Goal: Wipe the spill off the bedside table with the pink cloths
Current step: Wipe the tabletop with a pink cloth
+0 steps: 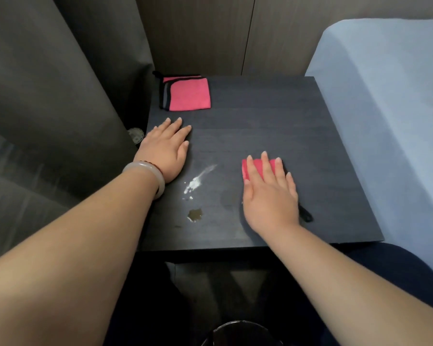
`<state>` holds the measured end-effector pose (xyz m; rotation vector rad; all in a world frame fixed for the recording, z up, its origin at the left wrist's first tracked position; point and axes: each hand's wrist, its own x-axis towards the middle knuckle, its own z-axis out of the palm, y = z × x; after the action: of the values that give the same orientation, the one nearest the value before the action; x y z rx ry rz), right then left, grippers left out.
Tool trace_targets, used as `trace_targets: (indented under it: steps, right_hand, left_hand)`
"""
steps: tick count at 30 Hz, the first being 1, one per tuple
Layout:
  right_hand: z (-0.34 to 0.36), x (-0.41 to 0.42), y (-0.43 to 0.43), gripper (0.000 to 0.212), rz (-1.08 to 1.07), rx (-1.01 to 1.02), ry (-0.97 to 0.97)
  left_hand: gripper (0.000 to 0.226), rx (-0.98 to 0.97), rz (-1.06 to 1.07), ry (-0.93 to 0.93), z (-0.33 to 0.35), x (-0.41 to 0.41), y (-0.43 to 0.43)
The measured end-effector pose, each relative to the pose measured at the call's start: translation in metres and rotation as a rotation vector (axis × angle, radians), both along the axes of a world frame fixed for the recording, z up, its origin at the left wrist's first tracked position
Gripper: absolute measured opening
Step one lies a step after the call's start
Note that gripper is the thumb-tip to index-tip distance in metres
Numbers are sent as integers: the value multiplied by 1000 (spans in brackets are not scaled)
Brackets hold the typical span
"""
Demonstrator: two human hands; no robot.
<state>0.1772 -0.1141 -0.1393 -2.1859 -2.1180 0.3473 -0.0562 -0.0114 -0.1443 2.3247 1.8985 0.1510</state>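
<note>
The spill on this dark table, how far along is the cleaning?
Little looks done yet. In hand: the right hand presses a pink cloth flat on the table, right of the mess; the left hand rests flat on the top. Left: the white streak and brown puddle both remain, and the folded cloth at the back lies unused.

Grey curtain [48, 96] hangs left of the left grip [164, 151]; pale blue bed [385, 108] lies right of the right grip [270, 193], wood-panelled wall [198, 33] beyond both
</note>
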Motion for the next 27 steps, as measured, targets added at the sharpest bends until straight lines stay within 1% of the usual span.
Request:
trace_targets:
  steps: [3, 5, 7, 10, 12, 14, 17, 19, 21, 23, 25, 27]
  right_hand:
    - [4, -30, -47, 54, 188, 48, 16]
    - [6, -31, -57, 54, 236, 20, 28]
    - [1, -25, -31, 54, 186, 11, 15]
    - [-1, -20, 36, 54, 43, -9, 5]
    - [0, -22, 50, 54, 12, -40, -5]
    - [2, -23, 26, 54, 38, -32, 9]
    - [6, -20, -41, 54, 120, 13, 22]
    - [7, -17, -52, 54, 136, -10, 11]
    - [4, -20, -24, 54, 107, -12, 1]
    - [0, -28, 27, 54, 63, -2, 22]
    - [1, -36, 76, 54, 20, -46, 11]
    - [3, -39, 90, 54, -3, -78, -13]
  left_hand:
    - [50, 4, 3, 10, 0, 1, -1]
    - [50, 3, 6, 15, 0, 3, -1]
    - [50, 2, 10, 17, 1, 4, -2]
    - [51, -11, 8, 25, 1, 4, -2]
    - [51, -13, 5, 27, 2, 4, -2]
    - [50, -6, 8, 21, 3, 4, -2]
    - [50, 8, 11, 24, 2, 4, -2]
    - [50, 12, 8, 27, 2, 5, -2]
    - [51, 8, 7, 34, 2, 5, -1]
    - [50, 5, 13, 34, 2, 6, -2]
    - [50, 9, 19, 31, 2, 7, -4]
    - [51, 0, 23, 40, 4, 7, -3]
